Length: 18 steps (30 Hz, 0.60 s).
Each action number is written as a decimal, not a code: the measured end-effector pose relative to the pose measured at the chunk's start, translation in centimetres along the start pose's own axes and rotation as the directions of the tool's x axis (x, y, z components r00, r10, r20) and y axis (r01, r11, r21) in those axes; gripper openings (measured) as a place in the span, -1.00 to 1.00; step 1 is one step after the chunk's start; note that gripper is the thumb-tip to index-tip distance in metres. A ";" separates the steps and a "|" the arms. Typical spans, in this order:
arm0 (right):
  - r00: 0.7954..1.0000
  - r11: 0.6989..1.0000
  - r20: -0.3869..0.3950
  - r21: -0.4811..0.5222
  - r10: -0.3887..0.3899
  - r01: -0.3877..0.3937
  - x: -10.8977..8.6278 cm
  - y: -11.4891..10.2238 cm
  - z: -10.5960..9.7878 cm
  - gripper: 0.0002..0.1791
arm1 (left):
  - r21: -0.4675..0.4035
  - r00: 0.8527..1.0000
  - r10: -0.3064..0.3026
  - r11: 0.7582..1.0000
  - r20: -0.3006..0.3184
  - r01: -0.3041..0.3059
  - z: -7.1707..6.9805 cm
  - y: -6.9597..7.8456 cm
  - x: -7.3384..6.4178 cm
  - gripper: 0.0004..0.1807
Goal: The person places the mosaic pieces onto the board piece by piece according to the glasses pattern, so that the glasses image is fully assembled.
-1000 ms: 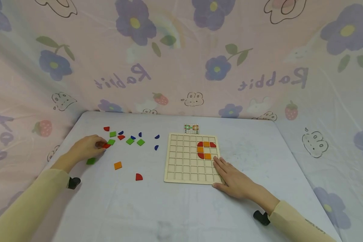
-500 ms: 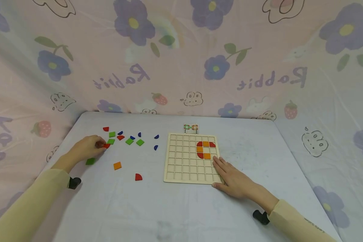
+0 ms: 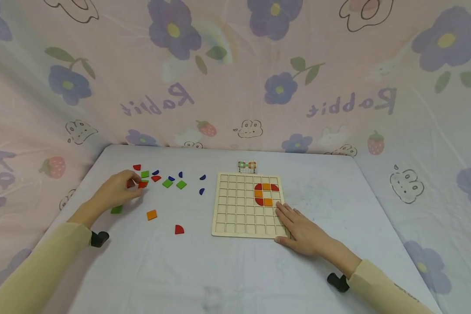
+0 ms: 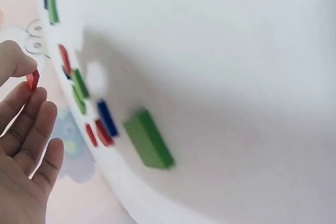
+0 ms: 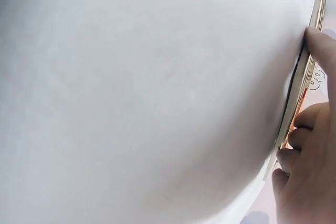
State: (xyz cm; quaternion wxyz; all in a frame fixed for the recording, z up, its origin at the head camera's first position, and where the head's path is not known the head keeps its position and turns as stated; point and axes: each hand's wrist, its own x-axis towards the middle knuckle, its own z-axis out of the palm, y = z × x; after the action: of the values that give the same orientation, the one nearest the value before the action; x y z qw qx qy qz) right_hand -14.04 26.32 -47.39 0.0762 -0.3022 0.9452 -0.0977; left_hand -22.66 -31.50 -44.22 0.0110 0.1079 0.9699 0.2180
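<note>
My left hand (image 3: 117,192) is at the left of the table among loose tiles. Its thumb and fingertips pinch a red quarter-circle tile (image 4: 33,80), raised above the table in the left wrist view. Fingers extended, my right hand (image 3: 304,233) rests on the right edge of a wooden grid board (image 3: 235,218), with the thumb at its near corner. Set in the board's upper right are red quarter-circle tiles (image 3: 259,202) and orange square tiles (image 3: 266,186), arranged like a letter C.
Green squares (image 3: 181,184), blue segments (image 3: 202,191) and red quarter-circles (image 3: 179,229) lie scattered left of the board. An orange square (image 3: 151,214) sits near my left hand. Behind the board is a small pattern card (image 3: 247,166). A patterned cloth (image 3: 227,78) hangs beyond the table.
My left hand has lifted slightly and shifted right with the red quarter-circle tile pinched in its fingers. The right hand stays on the board's edge.
</note>
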 end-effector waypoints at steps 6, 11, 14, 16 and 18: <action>1.000 1.000 -0.019 -0.017 -0.010 0.009 -0.5 0.1 0.0 -0.04 | -0.026 0.993 0.109 0.994 -0.050 -0.110 0.1 2.6 0.3 -0.62; 0.999 1.000 -0.034 -0.022 -0.009 0.008 -1.3 0.1 -0.3 -0.05 | -0.037 0.975 0.210 0.976 -0.075 -0.213 0.4 5.3 0.9 -0.62; 0.999 1.000 -0.037 -0.021 -0.003 0.003 -1.7 0.2 -0.4 -0.05 | -0.050 0.956 0.273 0.959 -0.106 -0.280 0.8 7.0 1.5 -0.63; 1.000 1.000 -0.027 -0.018 0.008 -0.008 -1.9 0.2 -0.4 -0.05 | -0.066 0.938 0.321 0.941 -0.132 -0.332 1.2 8.1 1.9 -0.63; 1.000 1.000 -0.018 -0.014 0.016 -0.016 -2.1 0.2 -0.4 -0.05 | -0.076 0.916 0.369 0.920 -0.154 -0.384 1.5 9.3 2.4 -0.62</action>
State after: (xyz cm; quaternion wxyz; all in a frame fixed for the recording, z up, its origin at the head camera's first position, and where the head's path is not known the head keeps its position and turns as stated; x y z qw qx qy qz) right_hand -12.57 27.79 -46.90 0.0664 -0.2942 0.9489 -0.0931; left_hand -23.04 -22.14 -41.58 -0.0919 0.2768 0.9167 0.2733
